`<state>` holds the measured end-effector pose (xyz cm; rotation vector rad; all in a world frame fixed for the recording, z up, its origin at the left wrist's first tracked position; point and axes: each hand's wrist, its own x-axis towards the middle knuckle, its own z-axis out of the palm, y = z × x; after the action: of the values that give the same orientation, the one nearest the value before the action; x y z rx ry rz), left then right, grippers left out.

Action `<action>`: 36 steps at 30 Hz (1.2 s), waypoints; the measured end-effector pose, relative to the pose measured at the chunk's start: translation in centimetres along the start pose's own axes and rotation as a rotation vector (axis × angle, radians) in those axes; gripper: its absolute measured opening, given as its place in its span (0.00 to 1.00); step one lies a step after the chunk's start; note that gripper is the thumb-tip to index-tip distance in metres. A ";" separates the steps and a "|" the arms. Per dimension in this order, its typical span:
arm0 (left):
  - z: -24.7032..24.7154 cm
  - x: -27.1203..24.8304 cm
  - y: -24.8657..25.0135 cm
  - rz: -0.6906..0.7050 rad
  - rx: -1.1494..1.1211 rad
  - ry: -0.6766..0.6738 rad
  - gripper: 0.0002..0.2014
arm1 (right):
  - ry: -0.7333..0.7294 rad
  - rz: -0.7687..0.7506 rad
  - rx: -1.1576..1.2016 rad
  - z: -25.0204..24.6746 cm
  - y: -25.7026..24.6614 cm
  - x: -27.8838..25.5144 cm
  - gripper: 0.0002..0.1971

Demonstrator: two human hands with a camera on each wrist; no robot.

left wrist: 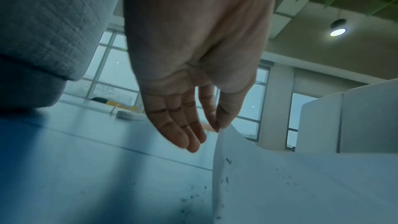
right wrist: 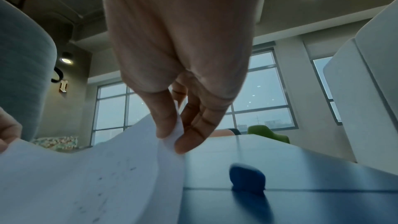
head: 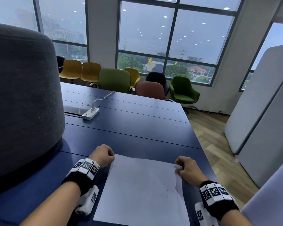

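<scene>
A white sheet of paper (head: 142,190) lies on the dark blue table (head: 137,128) in front of me. My left hand (head: 103,154) pinches its far left corner between thumb and forefinger; in the left wrist view the left hand (left wrist: 217,125) lifts that corner of the paper (left wrist: 280,185) off the table while the other fingers hang straight. My right hand (head: 186,168) pinches the far right corner. The right wrist view shows the right hand (right wrist: 174,135) with thumb and fingers gripping the raised, curling paper (right wrist: 86,176) edge.
A large grey felt-covered cylinder (head: 22,98) stands on the table at my left. A white power strip (head: 90,113) with a cable lies further back. Coloured chairs (head: 114,79) line the windows. Grey partition panels (head: 259,111) stand at right, past the table's edge.
</scene>
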<state>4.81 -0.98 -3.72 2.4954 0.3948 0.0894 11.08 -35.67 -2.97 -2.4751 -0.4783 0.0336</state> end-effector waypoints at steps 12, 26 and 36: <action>-2.6 -5.7 1.7 0.129 -0.301 0.351 0.08 | 0.253 -0.271 0.063 -2.5 -4.8 -3.6 0.09; -6.7 -8.8 6.1 0.230 -0.494 0.524 0.07 | 0.476 -0.421 0.062 -4.3 -8.8 -6.8 0.11; -6.5 -9.8 6.5 0.221 -0.559 0.520 0.09 | 0.453 -0.405 0.038 -4.4 -8.9 -6.7 0.14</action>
<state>-3.81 -5.30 5.59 1.9234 0.2500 0.8304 2.48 -33.85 5.18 -2.2075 -0.7512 -0.6572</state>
